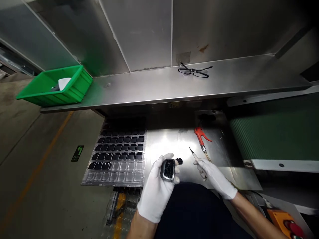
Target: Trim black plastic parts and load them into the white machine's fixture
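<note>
My left hand [159, 189], in a white glove, holds a small black rectangular part with a silver rim [168, 169], its dark face turned up. The gloved right hand [211, 174] grips a thin pointed tool [193, 153] by its pale handle, the dark tip pointing up and left, apart from the part. Between the hands a small black piece [179, 161] lies on the metal table [161, 139]. To the left is a clear compartment tray [117, 166] with rows of black pieces; its front compartments hold none.
A red air gun [201, 136] with a hose lies behind my right hand. Eyeglasses [193, 71] and a green bin [54, 88] rest on the raised shelf [139, 88]. At right are a green ribbed surface [276, 129] and an orange box with a red button [285, 222].
</note>
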`<state>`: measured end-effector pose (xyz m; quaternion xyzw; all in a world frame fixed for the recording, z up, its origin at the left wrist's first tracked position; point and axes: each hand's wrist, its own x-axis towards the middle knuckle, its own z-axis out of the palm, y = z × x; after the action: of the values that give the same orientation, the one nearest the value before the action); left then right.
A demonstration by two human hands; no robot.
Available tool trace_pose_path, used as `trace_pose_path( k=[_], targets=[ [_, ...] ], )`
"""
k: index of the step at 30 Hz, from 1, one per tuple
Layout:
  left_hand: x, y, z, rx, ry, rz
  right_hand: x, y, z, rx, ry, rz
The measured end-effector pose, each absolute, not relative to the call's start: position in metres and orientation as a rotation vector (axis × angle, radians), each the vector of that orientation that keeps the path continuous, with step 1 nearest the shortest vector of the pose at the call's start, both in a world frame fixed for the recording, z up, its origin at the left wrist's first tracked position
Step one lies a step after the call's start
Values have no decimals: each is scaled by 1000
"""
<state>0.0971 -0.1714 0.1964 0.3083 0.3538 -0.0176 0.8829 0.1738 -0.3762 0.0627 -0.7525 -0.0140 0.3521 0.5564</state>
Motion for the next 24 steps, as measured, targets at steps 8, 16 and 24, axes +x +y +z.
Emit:
trace_pose_path(
  k=[8,16,24],
  targets=[
    [94,-181,204,733,711,-163,168,-370,134,-1601,-48,1039],
    [94,-180,203,684,694,-153,168,-367,172,-1622,-58,1207],
    [92,-184,204,977,720,-93,162,-367,229,-1477,-200,1485]
  ],
)
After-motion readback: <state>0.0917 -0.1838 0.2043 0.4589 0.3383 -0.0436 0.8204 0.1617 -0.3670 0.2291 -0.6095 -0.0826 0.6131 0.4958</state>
